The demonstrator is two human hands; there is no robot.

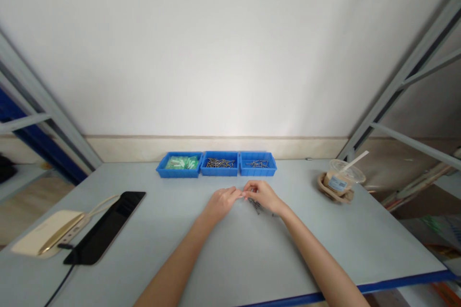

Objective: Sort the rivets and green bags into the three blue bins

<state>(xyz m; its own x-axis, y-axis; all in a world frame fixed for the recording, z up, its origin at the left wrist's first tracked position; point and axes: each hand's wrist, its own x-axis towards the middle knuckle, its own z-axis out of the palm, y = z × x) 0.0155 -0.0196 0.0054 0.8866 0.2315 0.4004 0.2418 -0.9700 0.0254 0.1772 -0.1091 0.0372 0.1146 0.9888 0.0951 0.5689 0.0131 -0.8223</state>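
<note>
My left hand [222, 201] and my right hand [262, 195] meet fingertip to fingertip over the middle of the grey table [230, 254]. Both are pinched on something small that I cannot make out. A few dark screws [256, 206] lie on the table just under my right hand. Behind the hands stand three blue bins in a row: the left bin [179, 165] holds green plastic pieces, the middle bin [220, 163] holds several metal screws, the right bin [258, 163] holds a few screws.
A black tablet [108, 225] lies at the left beside a cream power bank [46, 235] with a cable. A lidded drink cup [340, 181] with a straw sits in a holder at the right. Metal shelf frames flank both sides.
</note>
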